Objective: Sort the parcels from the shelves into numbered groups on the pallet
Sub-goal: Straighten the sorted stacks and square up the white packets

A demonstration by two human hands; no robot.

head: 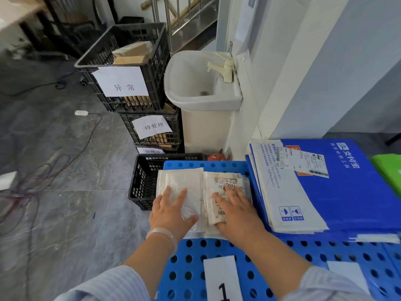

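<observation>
Even soft daylight, wide-angle edge distortion

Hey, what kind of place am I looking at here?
Probably a parcel sorting room: labelled mailers lie on a blue pallet with a number card, beside stacked black crates bearing paper signs.

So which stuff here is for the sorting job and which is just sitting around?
For the job:
left hand
right hand
white parcels
blue envelopes
blue pallet
number 1 card

Just sitting around:
sink
labelled black crates
floor cables
</observation>
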